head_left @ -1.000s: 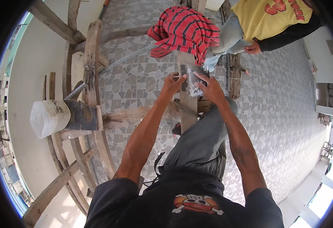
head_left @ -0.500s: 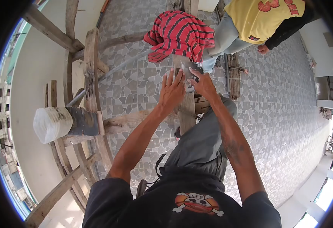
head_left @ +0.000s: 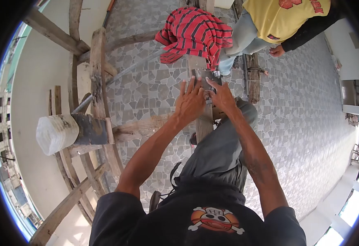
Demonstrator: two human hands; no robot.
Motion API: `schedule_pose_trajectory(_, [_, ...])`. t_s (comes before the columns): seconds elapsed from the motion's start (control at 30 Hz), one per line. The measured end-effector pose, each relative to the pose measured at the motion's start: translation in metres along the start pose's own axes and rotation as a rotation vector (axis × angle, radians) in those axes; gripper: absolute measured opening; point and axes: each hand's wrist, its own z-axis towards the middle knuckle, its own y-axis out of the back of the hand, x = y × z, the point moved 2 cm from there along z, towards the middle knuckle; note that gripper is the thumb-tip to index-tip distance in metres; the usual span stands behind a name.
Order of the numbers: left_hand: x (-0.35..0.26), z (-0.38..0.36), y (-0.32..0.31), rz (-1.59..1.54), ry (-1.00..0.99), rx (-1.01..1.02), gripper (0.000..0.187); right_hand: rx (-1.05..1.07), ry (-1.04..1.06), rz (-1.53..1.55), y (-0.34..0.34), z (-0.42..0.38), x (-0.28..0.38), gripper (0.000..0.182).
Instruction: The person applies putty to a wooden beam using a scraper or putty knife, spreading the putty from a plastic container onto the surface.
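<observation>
A dark flat piece with pale smudges lies on a wooden beam in front of me. My left hand rests at its left and near side, with the fingers spread and the tips on the surface. On the near right part is my right hand, its thumb and forefinger bent toward each other and the other fingers curled. Whatever sits between them is too small and covered to name. Just beyond the piece, a red cloth with black stripes is draped over the beam.
A co-worker in a yellow shirt is close by at the upper right. Left of me stands a timber frame with a translucent plastic container on it. Stone-patterned tile floor spreads below.
Both hands have shifted slightly right and toward me over the dark piece. The right thumb and forefinger have drawn closer together. The co-worker's hand has moved a little to the left.
</observation>
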Motion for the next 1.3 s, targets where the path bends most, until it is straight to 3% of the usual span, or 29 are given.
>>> schedule_pose_trajectory(0.17, [0.005,0.003,0.0,0.042,0.03,-0.051,0.055,-0.081,0.036,-0.003,-0.004,0.005,-0.001,0.053])
schedule_pose_trajectory(0.4, [-0.006,-0.007,-0.003,0.122,0.004,0.011,0.059,-0.078,0.016,-0.044,-0.008,-0.009,-0.002,0.05])
schedule_pose_trajectory(0.57, [0.011,0.027,-0.008,0.189,-0.013,-0.101,0.061,-0.13,0.029,0.013,-0.009,0.025,-0.01,0.047])
schedule_pose_trajectory(0.77, [-0.008,-0.007,-0.011,0.091,0.02,-0.033,0.064,-0.138,0.043,0.013,-0.013,-0.021,-0.004,0.045])
schedule_pose_trajectory(1.0, [0.013,0.039,-0.016,0.105,0.059,-0.081,0.064,-0.133,0.022,-0.055,-0.005,0.039,-0.011,0.047])
schedule_pose_trajectory(1.17, [-0.016,-0.01,-0.016,0.018,0.053,-0.015,0.071,-0.162,0.037,-0.067,-0.01,-0.011,-0.007,0.044])
schedule_pose_trajectory(1.3, [-0.002,0.021,-0.016,0.086,0.044,-0.073,0.07,-0.119,-0.021,-0.016,-0.003,0.016,-0.006,0.045])
